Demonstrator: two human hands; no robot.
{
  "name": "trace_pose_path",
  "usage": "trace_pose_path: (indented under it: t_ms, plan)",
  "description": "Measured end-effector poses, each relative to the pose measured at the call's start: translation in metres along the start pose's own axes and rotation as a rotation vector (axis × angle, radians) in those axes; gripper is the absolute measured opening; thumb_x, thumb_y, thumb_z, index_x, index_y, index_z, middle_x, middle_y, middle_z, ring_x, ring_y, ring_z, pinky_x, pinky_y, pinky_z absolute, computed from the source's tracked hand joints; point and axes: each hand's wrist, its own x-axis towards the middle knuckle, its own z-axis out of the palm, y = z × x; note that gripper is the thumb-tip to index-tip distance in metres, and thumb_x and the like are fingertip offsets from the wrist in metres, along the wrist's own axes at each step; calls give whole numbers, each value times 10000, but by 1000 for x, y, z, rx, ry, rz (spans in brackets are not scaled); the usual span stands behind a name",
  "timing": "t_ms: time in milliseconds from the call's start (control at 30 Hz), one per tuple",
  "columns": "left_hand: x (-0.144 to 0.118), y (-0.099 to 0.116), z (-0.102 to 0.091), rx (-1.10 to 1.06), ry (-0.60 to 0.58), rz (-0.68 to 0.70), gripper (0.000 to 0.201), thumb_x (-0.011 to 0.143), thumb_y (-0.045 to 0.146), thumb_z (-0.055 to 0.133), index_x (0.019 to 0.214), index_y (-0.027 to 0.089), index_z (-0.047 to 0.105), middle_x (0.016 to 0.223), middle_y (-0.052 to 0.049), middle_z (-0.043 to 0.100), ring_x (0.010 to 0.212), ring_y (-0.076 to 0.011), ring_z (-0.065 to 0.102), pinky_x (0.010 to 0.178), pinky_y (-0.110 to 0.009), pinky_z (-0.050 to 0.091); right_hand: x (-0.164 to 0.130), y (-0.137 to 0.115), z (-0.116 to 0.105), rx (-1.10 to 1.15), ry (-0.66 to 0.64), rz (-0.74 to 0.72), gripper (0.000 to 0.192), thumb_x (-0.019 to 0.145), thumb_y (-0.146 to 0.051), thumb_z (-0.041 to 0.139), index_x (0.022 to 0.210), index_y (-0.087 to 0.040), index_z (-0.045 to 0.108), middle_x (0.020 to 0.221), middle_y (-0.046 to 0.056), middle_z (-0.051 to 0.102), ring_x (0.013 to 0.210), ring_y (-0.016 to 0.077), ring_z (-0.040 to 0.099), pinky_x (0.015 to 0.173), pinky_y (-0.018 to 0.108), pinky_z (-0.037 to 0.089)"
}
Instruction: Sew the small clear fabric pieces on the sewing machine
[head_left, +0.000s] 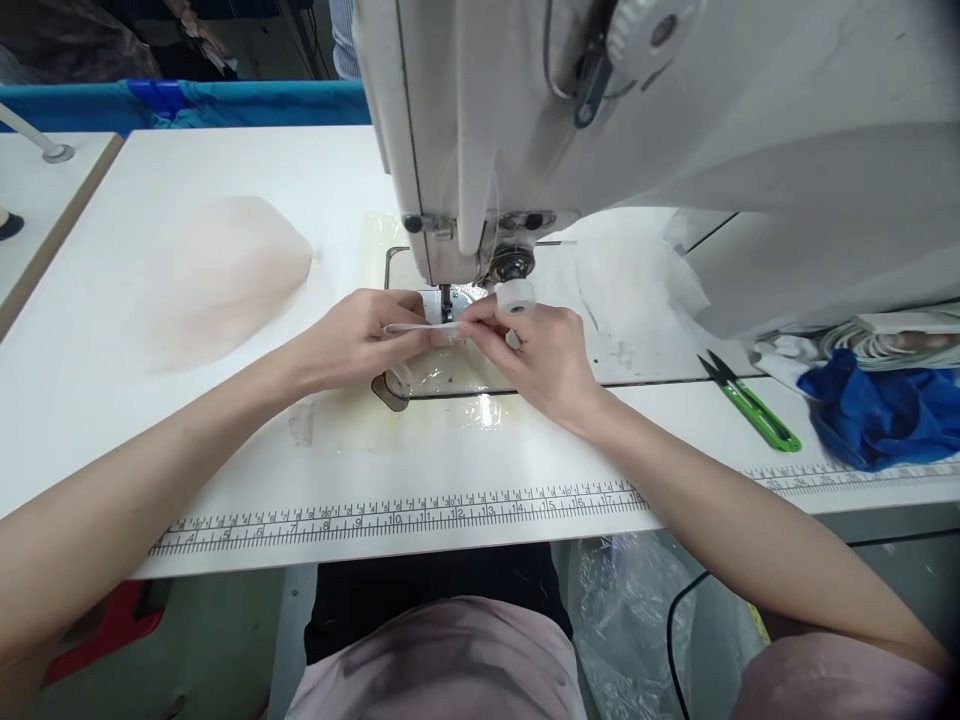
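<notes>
Pinching a narrow white strip (409,328) right under the sewing machine needle (445,300).
Left hand (360,335) fingertips clamped on the strip's left end, right hand (536,350) fingers closed on its right end; pale fabric piece (217,275) toward the table's left edge, green thread snips (750,402) off right.

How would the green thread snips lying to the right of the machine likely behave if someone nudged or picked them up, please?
The green thread snips look small and slim, so probably light. They lie flat on the smooth white table, so a nudge would likely slide them rather than roll them. The dark pointed blades suggest rigid metal.
</notes>
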Motion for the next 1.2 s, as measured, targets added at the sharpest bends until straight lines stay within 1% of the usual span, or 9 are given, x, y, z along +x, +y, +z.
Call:
trace_pose_path:
  t_ms: [67, 167, 233, 333, 433, 533, 833, 967, 1200]
  plan:
    - [-5, -2, 4, 45, -3, 66, 418, 965, 401, 499, 684, 189, 724, 689, -15, 555, 531, -86, 494, 499, -238, 395, -2, 1, -1, -2, -17, -43, 231, 976, -339, 539, 927, -216, 729, 737, -38, 714, 592, 92, 567, 557, 235, 369]
    - [-17, -5, 14, 301, 119, 254, 299, 960, 328, 511, 830, 205, 750, 779, -19, 608, 491, -67, 463, 451, -236, 350, -7, 0, -4, -45, -34, -167, 197, 971, -295, 559, 902, -222, 729, 719, -43, 722, 649, 108, 602, 586, 249, 391]
    - [-24, -5, 21, 542, 233, 408, 216, 946, 293, 540, 926, 219, 742, 771, -16, 631, 512, -92, 485, 429, -252, 318, -10, -1, -7, -117, -37, -275, 184, 963, -250, 569, 866, -216, 721, 739, -36, 739, 744, 135, 637, 650, 275, 423]
    - [-31, -1, 28, 812, 314, 563, 178, 925, 262, 588, 1052, 218, 705, 870, -23, 718, 721, -173, 624, 534, -303, 419, -13, -7, -11, -288, -29, -420, 174, 934, -161, 586, 813, -204, 704, 890, -19, 772, 938, 179, 661, 761, 316, 456]
    - [-36, 6, 30, 894, 276, 511, 269, 933, 214, 590, 1195, 172, 636, 1220, -70, 699, 1094, -239, 644, 776, -382, 484, -16, -11, -12, -407, -11, -500, 200, 894, -55, 580, 792, -187, 692, 976, -7, 773, 1038, 179, 660, 864, 314, 473]
    - [-39, 10, 31, 865, 225, 448, 272, 958, 170, 551, 1223, 142, 605, 1264, -94, 678, 1262, -250, 574, 896, -410, 463, -18, -12, -10, -434, -5, -511, 210, 875, -21, 579, 801, -183, 690, 979, -8, 772, 1016, 157, 672, 925, 303, 477]
    - [-37, 5, 30, 839, 213, 418, 280, 971, 201, 531, 1240, 175, 605, 1244, -91, 689, 1273, -264, 574, 941, -436, 458, -17, -9, -8, -465, -4, -511, 219, 893, -19, 560, 835, -196, 675, 992, -23, 771, 994, 122, 676, 949, 288, 476]
    - [-29, -1, 27, 841, 218, 415, 292, 997, 217, 476, 1261, 189, 598, 1243, -92, 689, 1254, -249, 590, 965, -453, 440, -12, -4, -5, -486, 12, -504, 222, 894, -10, 546, 855, -185, 677, 936, -24, 777, 900, 131, 686, 934, 300, 483]
    - [-20, -11, 26, 853, 283, 383, 292, 1001, 216, 463, 1265, 243, 584, 1264, -58, 682, 1209, -220, 622, 965, -438, 413, -4, 3, 3, -491, 17, -440, 198, 908, -48, 539, 949, -151, 703, 970, 49, 774, 827, 150, 681, 925, 332, 487]
